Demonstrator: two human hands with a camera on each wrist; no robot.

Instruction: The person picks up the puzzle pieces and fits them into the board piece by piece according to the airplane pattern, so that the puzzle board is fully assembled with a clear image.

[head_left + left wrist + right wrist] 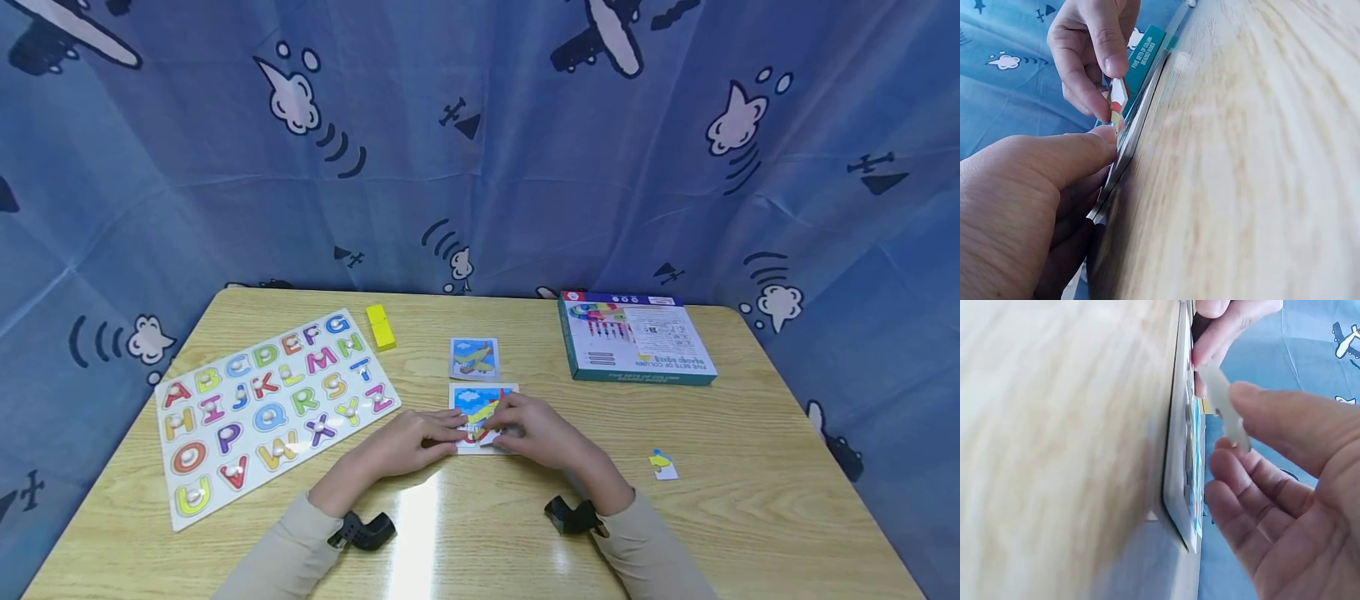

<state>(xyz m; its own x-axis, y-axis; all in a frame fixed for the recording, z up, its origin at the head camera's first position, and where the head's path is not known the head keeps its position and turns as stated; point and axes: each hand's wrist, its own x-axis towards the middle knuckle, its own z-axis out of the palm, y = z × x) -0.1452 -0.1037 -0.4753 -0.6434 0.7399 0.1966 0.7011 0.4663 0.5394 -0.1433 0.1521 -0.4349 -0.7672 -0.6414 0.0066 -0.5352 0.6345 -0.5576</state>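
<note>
A small airplane jigsaw puzzle (468, 398) in a white-framed tray lies at the middle of the table. My right hand (536, 429) pinches a puzzle piece (1225, 406) between thumb and fingers, tilted over the puzzle's lower right part. In the right wrist view the piece's pale side and edge show. Flat on the puzzle's left side rest the extended fingers of my left hand (408, 442); its thumb is by the lower left edge. Just behind the puzzle lies a matching airplane picture card (474, 358). The fingers partly hide the puzzle's lower half.
To the left lies a white alphabet board (247, 425) with knobbed letters. Yellow blocks (380, 327) sit behind it. A boxed bead set (637, 340) occupies the back right. One loose puzzle piece (663, 465) lies to the right. A blue curtain (480, 167) hangs behind the table.
</note>
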